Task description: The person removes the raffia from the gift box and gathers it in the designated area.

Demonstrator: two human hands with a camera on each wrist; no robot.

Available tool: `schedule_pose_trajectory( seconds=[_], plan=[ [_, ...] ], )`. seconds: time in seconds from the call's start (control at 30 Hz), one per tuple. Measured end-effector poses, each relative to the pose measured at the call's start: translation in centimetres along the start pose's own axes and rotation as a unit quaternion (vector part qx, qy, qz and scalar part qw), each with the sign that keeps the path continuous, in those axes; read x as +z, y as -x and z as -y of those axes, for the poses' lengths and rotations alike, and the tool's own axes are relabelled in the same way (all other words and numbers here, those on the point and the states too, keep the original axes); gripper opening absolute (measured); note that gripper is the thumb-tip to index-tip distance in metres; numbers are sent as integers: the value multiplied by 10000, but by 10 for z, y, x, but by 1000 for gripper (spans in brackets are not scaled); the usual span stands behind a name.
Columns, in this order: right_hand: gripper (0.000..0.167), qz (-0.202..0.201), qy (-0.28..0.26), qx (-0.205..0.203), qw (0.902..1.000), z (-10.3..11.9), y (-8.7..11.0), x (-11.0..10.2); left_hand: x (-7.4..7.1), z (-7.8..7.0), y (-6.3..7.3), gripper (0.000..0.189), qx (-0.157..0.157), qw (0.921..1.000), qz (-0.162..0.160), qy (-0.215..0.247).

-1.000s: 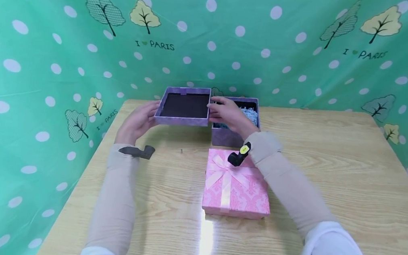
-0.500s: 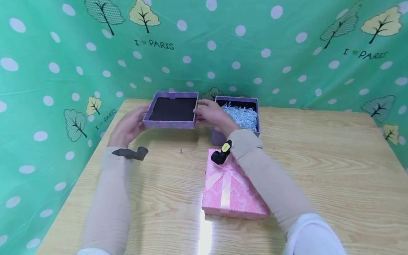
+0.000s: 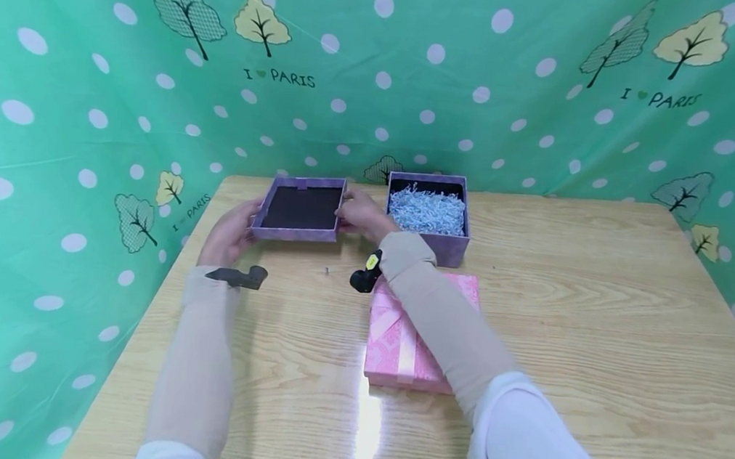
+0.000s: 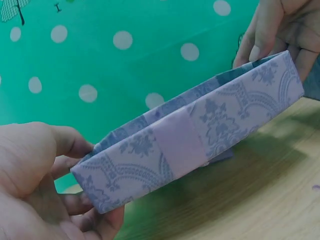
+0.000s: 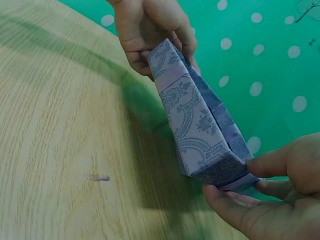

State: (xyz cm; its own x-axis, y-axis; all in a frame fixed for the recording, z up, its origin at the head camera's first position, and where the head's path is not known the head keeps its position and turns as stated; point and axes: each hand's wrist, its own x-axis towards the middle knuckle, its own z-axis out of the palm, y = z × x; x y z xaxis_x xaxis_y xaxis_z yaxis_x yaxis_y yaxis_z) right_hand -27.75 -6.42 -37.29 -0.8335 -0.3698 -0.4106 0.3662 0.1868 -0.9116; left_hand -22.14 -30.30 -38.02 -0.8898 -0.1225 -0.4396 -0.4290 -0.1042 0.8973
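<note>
A purple patterned box lid (image 3: 301, 209) is held inside up by both hands at the back left, its black lining facing upward. My left hand (image 3: 228, 233) grips its left end; in the left wrist view the thumb lies at the rim and the fingers (image 4: 80, 204) go underneath. My right hand (image 3: 364, 213) pinches the opposite end, thumb and fingers (image 5: 275, 162) round the corner in the right wrist view. The lid hangs tilted over the table, its shadow below. Just right of it stands the purple open box (image 3: 449, 251), filled with blue shredded paper (image 3: 427, 209).
A pink gift box (image 3: 390, 348) with a ribbon bow sits in front of the purple box, partly covered by my right forearm. Behind the wooden table (image 3: 596, 315) hangs a green dotted curtain (image 3: 536, 98). A small dark speck (image 3: 327, 270) lies left of the pink box.
Both hands have carried the lid left and lower, away from the purple box. The blue shredded paper, partly hidden by my right hand before, now shows fully.
</note>
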Motion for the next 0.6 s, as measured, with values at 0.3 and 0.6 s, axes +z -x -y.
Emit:
schedule_pose_trajectory(
  seconds=[0.3,0.6],
  plan=[
    [52,73,374,151,9992,-5,-8,12,0,4,-1,48,-226,9987,-183,-422],
    [55,112,423,184,9989,-7,-10,23,-3,7,-1,56,-207,9963,-29,-833]
  ],
)
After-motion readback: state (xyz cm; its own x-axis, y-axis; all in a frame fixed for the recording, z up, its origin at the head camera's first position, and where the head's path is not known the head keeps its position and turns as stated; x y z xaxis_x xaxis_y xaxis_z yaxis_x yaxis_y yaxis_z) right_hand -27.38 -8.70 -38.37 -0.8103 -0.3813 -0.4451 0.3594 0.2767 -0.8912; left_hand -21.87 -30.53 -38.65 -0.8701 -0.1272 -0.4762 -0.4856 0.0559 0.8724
